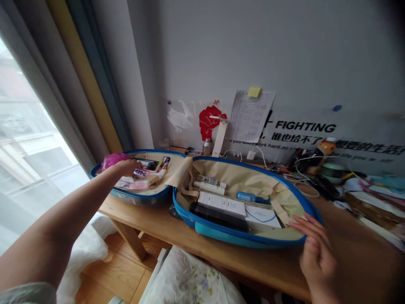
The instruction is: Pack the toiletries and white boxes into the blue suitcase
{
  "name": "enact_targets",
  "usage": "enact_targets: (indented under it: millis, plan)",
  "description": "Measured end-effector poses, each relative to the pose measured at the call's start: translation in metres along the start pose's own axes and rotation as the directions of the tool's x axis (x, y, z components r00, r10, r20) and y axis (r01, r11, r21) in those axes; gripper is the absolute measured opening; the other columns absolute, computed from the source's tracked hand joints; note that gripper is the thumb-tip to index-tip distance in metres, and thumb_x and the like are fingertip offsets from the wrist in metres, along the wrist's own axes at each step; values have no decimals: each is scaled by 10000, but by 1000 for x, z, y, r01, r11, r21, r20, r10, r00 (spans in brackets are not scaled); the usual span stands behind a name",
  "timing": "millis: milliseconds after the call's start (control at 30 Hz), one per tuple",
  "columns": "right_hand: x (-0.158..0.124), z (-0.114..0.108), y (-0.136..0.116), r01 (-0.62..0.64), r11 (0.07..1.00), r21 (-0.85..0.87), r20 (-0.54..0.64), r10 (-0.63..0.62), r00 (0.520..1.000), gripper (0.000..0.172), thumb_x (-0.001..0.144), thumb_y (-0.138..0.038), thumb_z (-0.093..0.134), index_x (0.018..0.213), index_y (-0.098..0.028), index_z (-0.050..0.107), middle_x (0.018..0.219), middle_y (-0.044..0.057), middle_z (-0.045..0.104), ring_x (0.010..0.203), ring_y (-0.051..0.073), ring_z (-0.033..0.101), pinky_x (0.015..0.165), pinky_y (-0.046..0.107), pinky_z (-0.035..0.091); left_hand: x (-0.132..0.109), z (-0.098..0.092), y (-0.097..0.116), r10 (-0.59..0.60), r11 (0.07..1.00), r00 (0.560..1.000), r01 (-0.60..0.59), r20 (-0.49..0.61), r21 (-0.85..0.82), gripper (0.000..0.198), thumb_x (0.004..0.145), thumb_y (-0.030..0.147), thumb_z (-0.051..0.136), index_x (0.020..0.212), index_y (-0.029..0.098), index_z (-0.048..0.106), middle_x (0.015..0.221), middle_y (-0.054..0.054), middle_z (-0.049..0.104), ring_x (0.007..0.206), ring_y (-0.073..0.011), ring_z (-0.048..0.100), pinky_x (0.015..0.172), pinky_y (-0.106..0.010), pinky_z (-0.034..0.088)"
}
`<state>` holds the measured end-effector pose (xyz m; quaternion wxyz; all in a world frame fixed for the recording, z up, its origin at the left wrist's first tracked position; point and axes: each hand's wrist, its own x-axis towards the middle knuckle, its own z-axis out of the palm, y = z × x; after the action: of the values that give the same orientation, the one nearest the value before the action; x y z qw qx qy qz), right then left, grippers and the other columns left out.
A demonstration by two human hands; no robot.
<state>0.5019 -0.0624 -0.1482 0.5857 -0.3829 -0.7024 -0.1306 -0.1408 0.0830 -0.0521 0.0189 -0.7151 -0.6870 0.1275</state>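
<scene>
An open blue suitcase (253, 244) with a beige lining lies spread on a wooden table. My left hand (129, 167) reaches into its left half, above a toothpaste-like box (141, 172) and beside a bright pink bundle (114, 160). Its fingers are small and partly hidden, so a grip cannot be made out. Pale pink packets (142, 184) lie just below. My right hand (318, 249) is open, fingers stretched over the right rim. The right half holds white boxes (221, 204), a black box (218, 217), a blue bottle (246, 196) and white tubes (209, 187).
Behind the suitcase, a metal bottle (206, 146) and a charger (251, 155) stand by the wall. Cables, an orange-labelled bottle (326, 147) and other clutter crowd the table's right. A chair with a floral cover (196, 278) sits in front; curtains (91, 76) hang left.
</scene>
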Motion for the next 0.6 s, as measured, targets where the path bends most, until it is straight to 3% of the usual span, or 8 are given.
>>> enact_targets:
  millis: [233,400,600]
  plan:
    - [-1,0,1,-16,1000,-8,3,16,1000,355,1014,-354,384,997,-223,713,1029,127,722,1170,325,625,985,596,489,4,5,-2,-45,998,999,45,-3,46,646,595,453,828,1180,233,668,1156,-126,730,1091,-333,664,909,-344,484]
    - [-1,0,0,7,1000,-18,7,-7,1000,352,1017,-310,366,1016,-219,706,1050,126,716,1181,323,618,994,586,481,-2,3,-1,-40,996,999,41,-14,76,581,645,380,806,1195,255,666,1147,-100,735,1054,-293,666,871,-302,469]
    - [0,0,0,26,1000,-11,3,-26,1000,347,1015,-310,371,1019,-211,704,1040,123,717,1167,312,626,982,558,489,-18,-1,2,5,1000,990,-10,-142,-29,450,667,341,800,1084,209,695,1124,-63,737,1052,-253,629,877,-281,426]
